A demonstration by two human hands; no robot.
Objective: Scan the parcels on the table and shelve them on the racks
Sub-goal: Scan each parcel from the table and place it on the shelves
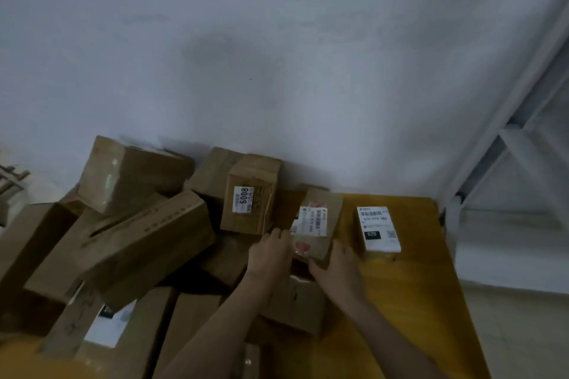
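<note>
Head view: left hand [271,251] and right hand [337,268] pinch small parcel [320,224] between them; a loose grip may drop it onto the table [415,286].

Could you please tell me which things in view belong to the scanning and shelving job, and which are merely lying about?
Job:
- labelled parcel, held by left hand and right hand
- white-labelled parcel
- box marked 6008
- heaped cartons
- yellow table
- rack frame

Lying about:
- wooden slats
</note>
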